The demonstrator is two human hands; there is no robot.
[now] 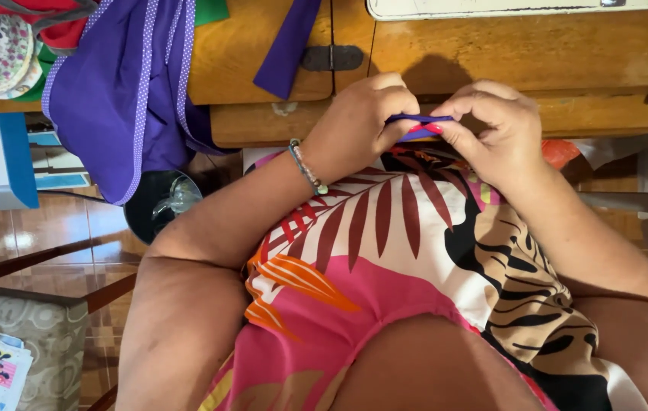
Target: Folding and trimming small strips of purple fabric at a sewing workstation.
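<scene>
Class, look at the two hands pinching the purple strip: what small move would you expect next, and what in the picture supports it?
Probably a short slide of the fingers along the purple strip to press the fold further. The left hand and right hand pinch it close together at the edge of the wooden table, so only a short part is held flat.

We pinch a narrow purple fabric strip between both hands: our left hand, with a beaded bracelet at the wrist, grips its left end, and our right hand grips its right end. Just beyond stands the wooden sewing table, over whose left edge hangs a purple cloth with dotted trim. Our lap wears a pink leaf-patterned dress.
</scene>
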